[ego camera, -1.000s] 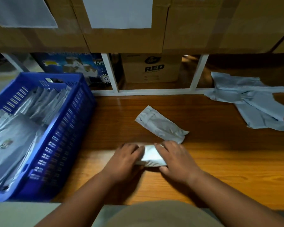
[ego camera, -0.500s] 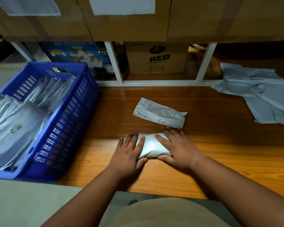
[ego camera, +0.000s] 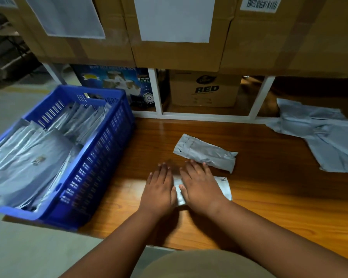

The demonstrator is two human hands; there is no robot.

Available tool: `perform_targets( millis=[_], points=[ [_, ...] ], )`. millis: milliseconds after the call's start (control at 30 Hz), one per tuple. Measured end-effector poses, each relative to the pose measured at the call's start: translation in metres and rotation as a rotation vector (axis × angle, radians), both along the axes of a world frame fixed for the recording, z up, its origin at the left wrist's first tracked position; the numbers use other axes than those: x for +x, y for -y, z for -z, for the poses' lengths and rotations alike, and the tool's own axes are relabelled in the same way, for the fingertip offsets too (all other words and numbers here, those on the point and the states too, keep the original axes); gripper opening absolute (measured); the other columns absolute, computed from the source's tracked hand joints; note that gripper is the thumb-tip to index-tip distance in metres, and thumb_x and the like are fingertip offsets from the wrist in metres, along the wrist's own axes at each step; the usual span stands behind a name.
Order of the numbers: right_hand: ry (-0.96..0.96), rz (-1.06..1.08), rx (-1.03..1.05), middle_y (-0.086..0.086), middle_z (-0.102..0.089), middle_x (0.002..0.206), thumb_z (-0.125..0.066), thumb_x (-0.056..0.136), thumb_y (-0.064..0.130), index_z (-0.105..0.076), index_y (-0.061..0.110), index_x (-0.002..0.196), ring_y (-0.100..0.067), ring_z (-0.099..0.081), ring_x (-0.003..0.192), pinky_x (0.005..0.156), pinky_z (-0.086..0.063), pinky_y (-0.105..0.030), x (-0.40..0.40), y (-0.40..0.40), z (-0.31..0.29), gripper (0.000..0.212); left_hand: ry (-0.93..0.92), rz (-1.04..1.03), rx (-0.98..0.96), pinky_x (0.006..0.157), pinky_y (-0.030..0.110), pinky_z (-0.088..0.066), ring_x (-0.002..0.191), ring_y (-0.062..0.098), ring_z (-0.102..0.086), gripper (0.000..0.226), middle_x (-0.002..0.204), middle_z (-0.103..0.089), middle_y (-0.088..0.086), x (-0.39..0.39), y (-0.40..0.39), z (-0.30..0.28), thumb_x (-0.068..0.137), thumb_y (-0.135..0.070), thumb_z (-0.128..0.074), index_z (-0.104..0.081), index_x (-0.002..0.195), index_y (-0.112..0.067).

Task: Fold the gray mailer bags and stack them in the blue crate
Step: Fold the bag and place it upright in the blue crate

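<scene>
Wooden worktop (ego camera: 269, 207): left hand (ego camera: 159, 189), right hand (ego camera: 201, 187) flat, fingers straight, pressing folded gray mailer (ego camera: 223, 185), mostly hidden. Loose bags (ego camera: 319, 133) cut off, right edge. Blue crate (ego camera: 100, 157) overhangs left edge.

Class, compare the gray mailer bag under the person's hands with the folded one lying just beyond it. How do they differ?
The bag under the hands is pressed flat by the left hand and right hand and mostly hidden; the folded bag beyond lies untouched and fully visible. The near one lies square to the table edge; the far one lies angled. Both are gray mailers on the wooden table.
</scene>
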State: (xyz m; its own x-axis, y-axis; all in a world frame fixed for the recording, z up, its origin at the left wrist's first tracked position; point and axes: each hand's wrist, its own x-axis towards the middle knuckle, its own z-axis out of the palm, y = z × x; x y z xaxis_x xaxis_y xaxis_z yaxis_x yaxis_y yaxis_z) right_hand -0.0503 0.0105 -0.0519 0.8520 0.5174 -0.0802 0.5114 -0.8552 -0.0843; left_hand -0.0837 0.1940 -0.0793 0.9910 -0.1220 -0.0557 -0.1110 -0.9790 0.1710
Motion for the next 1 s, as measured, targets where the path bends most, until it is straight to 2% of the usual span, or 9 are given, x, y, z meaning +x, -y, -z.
perform_targets(
  millis=[67,167,300,433,733,1000],
  points=[
    [-0.005,0.024,-0.037,-0.011,-0.036,0.168,-0.015,0.101,0.055,-0.04,0.019,0.16,-0.032,-0.021,0.16,0.13,-0.009,-0.059,0.006,-0.009,0.011,0.074,-0.034,-0.053,-0.04,0.131,0.049,-0.016,0.163,0.029,-0.014,0.076,0.176,-0.017,0.014,0.004,0.005,0.01,0.102,-0.048,-0.022,-0.024,0.168,-0.011],
    [-0.033,0.061,-0.068,-0.01,-0.036,0.168,-0.02,0.104,0.053,-0.038,0.02,0.162,-0.032,-0.023,0.159,0.128,-0.012,-0.061,0.005,-0.013,0.027,0.069,-0.031,-0.063,-0.057,0.132,0.049,-0.014,0.163,0.028,-0.013,0.074,0.176,-0.018,0.013,0.005,0.007,0.024,0.104,-0.048,-0.021,-0.025,0.168,-0.011],
    [-0.026,0.099,-0.105,-0.011,-0.028,0.173,-0.021,0.107,0.05,-0.03,0.018,0.166,-0.031,-0.02,0.161,0.129,-0.009,-0.059,0.001,-0.016,0.042,0.068,-0.039,-0.039,-0.015,0.131,0.052,-0.013,0.163,0.029,-0.012,0.075,0.176,-0.018,0.014,0.006,0.006,0.029,0.102,-0.046,-0.021,-0.023,0.168,-0.011],
    [-0.045,0.112,-0.045,-0.008,-0.016,0.177,-0.018,0.107,0.052,-0.019,0.022,0.17,-0.029,-0.011,0.164,0.13,-0.008,-0.058,0.004,-0.017,0.047,0.069,-0.062,-0.027,0.007,0.131,0.054,-0.011,0.164,0.029,-0.006,0.074,0.177,-0.01,0.014,0.009,0.007,0.025,0.103,-0.045,-0.024,-0.016,0.169,-0.013],
    [-0.043,0.109,-0.017,-0.009,-0.013,0.178,-0.024,0.108,0.05,-0.018,0.026,0.17,-0.029,-0.005,0.165,0.13,-0.011,-0.057,0.006,-0.017,0.055,0.066,-0.039,-0.018,0.011,0.13,0.056,-0.01,0.164,0.031,-0.004,0.071,0.177,-0.009,0.013,0.01,0.007,0.032,0.105,-0.046,-0.026,-0.016,0.169,-0.018],
    [-0.113,0.112,-0.017,-0.008,-0.005,0.179,-0.018,0.107,0.053,-0.011,0.026,0.171,-0.029,0.0,0.165,0.13,-0.004,-0.058,0.005,-0.017,0.042,0.069,-0.075,-0.027,0.047,0.13,0.055,-0.011,0.164,0.03,-0.007,0.073,0.177,-0.012,0.013,0.007,0.009,0.019,0.102,-0.047,-0.022,-0.021,0.169,-0.017]
  ],
)
